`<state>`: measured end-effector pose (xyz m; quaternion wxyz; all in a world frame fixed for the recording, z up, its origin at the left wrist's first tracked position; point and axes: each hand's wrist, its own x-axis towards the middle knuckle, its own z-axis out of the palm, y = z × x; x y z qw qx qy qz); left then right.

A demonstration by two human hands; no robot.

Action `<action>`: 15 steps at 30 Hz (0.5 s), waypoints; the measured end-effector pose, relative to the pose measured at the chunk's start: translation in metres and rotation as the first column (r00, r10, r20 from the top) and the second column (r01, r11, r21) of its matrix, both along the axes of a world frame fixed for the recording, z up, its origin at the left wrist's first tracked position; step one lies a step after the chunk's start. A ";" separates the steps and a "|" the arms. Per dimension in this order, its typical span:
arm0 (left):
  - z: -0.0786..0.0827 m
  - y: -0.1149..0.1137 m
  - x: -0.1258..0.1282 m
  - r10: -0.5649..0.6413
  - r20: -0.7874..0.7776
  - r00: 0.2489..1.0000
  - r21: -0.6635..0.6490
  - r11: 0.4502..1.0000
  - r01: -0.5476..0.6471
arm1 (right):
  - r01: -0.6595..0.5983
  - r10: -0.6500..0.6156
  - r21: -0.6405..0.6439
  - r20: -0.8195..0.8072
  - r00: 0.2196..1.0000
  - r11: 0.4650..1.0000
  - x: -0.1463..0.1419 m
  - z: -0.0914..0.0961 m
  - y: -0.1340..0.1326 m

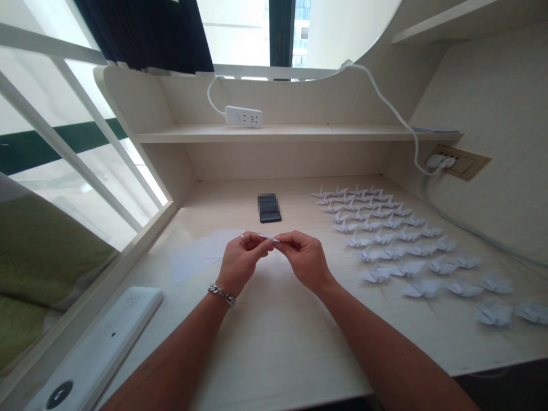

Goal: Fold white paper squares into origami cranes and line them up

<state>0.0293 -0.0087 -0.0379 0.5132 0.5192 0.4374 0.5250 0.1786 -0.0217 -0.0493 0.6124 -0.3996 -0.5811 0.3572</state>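
The left hand (240, 260) and right hand (305, 258) are both pinching a folded paper (269, 236) above mid-counter (274, 337). Bare surface is lying toward the near edge. Paper cranes (398, 251) are crowding the right, loose sheets (192, 257) the left, and a phone (269, 208) is lying behind.

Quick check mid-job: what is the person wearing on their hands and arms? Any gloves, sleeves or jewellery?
No gloves and no sleeves in view: the left forearm and right forearm are bare down to the picture's edge. The left hand has a thin silvery ring on one finger and a silver chain-link bracelet at its wrist. The right hand shows no ring, watch or band.
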 end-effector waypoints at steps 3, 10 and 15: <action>0.000 -0.001 0.001 -0.025 0.047 0.999 0.010 1.000 0.025 | 0.008 -0.009 0.044 0.017 1.000 0.999 -0.002 0.000 -0.002; -0.005 0.000 0.000 -0.040 0.088 0.995 0.074 0.997 0.033 | -0.038 0.038 -0.004 0.004 0.999 0.999 0.000 0.004 -0.001; -0.006 0.001 0.001 -0.030 0.062 0.998 0.119 0.993 0.022 | -0.085 0.077 -0.069 -0.113 0.991 0.994 0.001 -0.001 0.006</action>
